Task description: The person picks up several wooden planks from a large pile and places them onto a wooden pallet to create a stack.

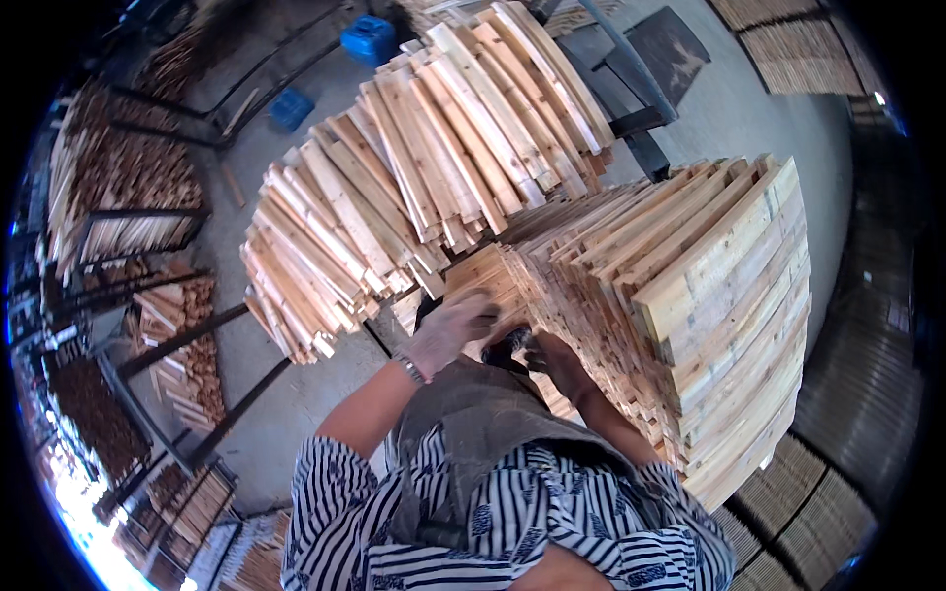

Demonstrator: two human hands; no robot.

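Note:
My left hand, in a pale glove with darker finger ends, is over light wooden boards in front of my body. It is smeared by motion, so whether it holds anything is unclear. A metal band circles that wrist. My right hand, in a dark glove, is low beside the tall stack of wooden boards on my right; its fingers blend into dark shapes near my feet. Ahead of both hands, a long row of loose wooden planks lies on a metal rack.
Dark metal bars run along the left, by more racks of wood pieces. Blue plastic containers stand at the far left. A dark panel rests at the far right. Bundled slats lie at the right rim.

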